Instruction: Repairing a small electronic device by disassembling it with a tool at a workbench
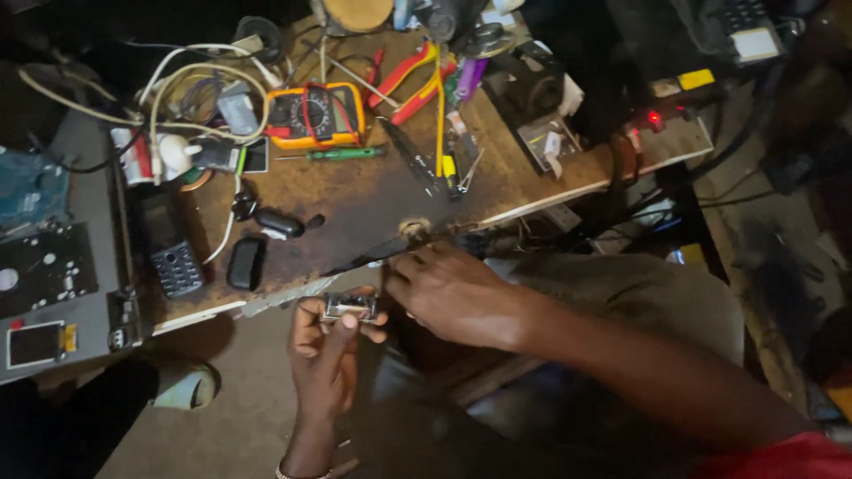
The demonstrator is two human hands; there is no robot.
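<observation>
My left hand (325, 353) holds a small metal-framed part (349, 307) between thumb and fingers, just below the front edge of the wooden workbench (373, 200). My right hand (451, 291) sits right beside it, fingers curled by the bench edge, gripping a thin dark tool (373, 252) that lies slanted along the edge. Whether the tool tip touches the part is hidden.
On the bench lie an orange multimeter (315, 114), red-and-yellow pliers (415, 80), a green screwdriver (342, 153), white cables (191, 84), a keypad phone (173, 257) and black cases (247, 263). Circuit boards (44, 270) sit at the left. A power strip with a red light (655, 118) lies at the right.
</observation>
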